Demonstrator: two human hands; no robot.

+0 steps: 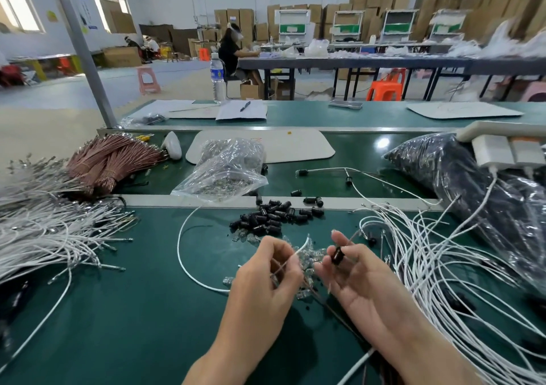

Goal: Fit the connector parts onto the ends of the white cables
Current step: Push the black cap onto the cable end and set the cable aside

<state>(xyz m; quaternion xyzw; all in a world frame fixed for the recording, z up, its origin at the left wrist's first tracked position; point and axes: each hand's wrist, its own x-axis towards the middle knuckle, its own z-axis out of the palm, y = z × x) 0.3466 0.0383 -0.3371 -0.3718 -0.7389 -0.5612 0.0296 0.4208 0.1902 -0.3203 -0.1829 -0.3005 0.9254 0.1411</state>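
Note:
My left hand (267,269) pinches the end of a white cable (180,254) that loops away to the left over the green table. My right hand (353,269) holds a small black connector sleeve (337,255) between thumb and fingers, a short gap from the cable tip. A pile of black sleeves (273,214) lies just beyond both hands. Small clear plastic parts (307,262) are scattered under and between my hands. A bundle of bare white cables (44,231) lies at the left, and white cables with fitted ends (443,254) spread at the right.
A clear bag of small parts (224,167) and a large bag of black parts (478,183) lie beyond the table's metal rail. Pink-brown wire bundles (112,160) lie at the far left. A white power strip (502,145) sits at the right. A person works at a distant table.

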